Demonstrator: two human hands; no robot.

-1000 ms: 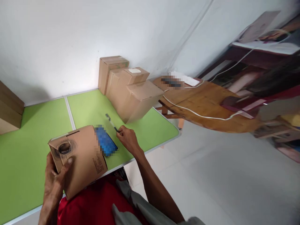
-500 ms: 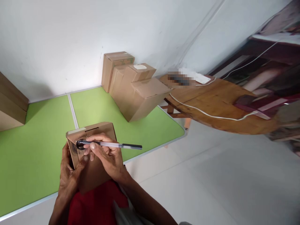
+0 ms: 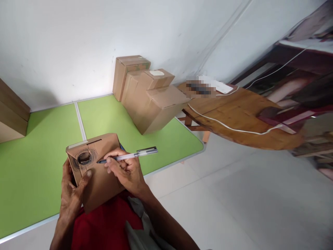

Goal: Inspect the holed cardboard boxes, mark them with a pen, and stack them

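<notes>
My left hand [image 3: 71, 192] grips the lower left side of a small cardboard box [image 3: 100, 180], thumb pressed on its face. The box is tilted towards me above the near edge of the green table [image 3: 41, 166]. It has a round hole ringed with dark scribble [image 3: 84, 158] near its top left and a slot on top. My right hand [image 3: 125, 172] holds a clear pen with a dark cap [image 3: 128, 156], resting on the box. The pen tip touches the box face just right of the hole.
Three stacked cardboard boxes [image 3: 148, 95] stand at the table's far right by the white wall. Another box stack [image 3: 11, 114] sits at the far left. A wooden table [image 3: 234, 111] with a white cable [image 3: 221, 123] stands to the right, over grey floor.
My right hand picked the pen up from the table and brought it to the box. The pen tip moved from over the hole to just right of it. The box tilted slightly.
</notes>
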